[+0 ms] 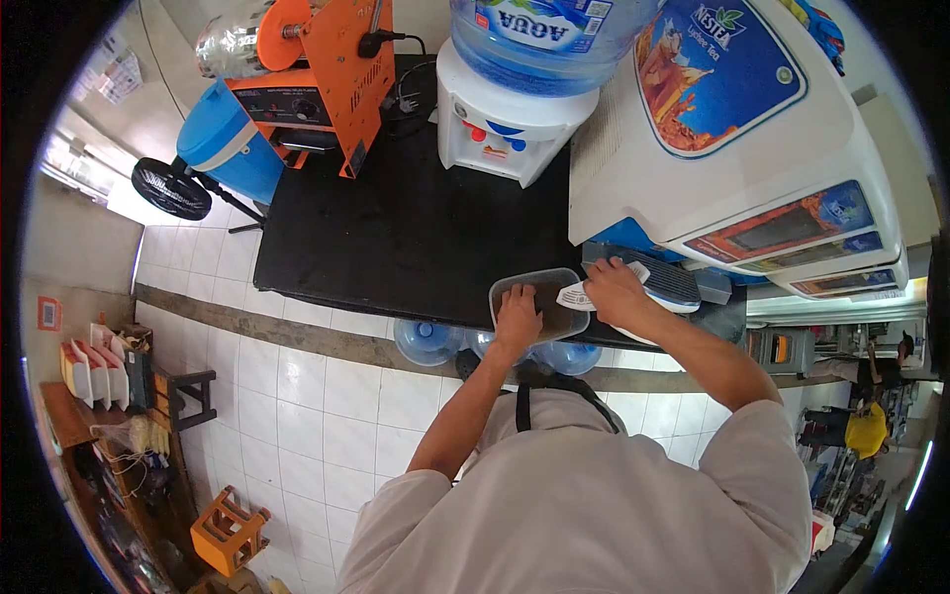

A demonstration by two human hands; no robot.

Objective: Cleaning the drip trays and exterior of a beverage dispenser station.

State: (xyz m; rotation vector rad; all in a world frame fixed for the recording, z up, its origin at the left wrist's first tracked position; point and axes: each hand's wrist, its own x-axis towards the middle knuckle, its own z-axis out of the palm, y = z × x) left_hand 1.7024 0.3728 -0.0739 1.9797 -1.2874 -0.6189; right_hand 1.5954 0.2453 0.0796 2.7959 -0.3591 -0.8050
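Observation:
A clear plastic tub (562,322) stands at the near edge of the black table. My left hand (518,319) is on its left part, with the fingers bent over the near side and the fingertips inside the rim. Just right of the tub, my right hand (612,291) is closed on a white piece with dark print (572,296), which looks like a packet or folded sheet. Its pointed end reaches over the tub's right rim. Beyond the right hand lies the dark ribbed drip tray (673,283) of the drink dispenser. What lies inside the tub is hard to make out.
The white drink dispenser (614,168) fills the right of the black table (396,228). A water dispenser (495,119) with a large bottle and an orange machine (341,94) stand behind. Below are water bottles (426,342). A fan (171,188) and orange stool (228,532) are left.

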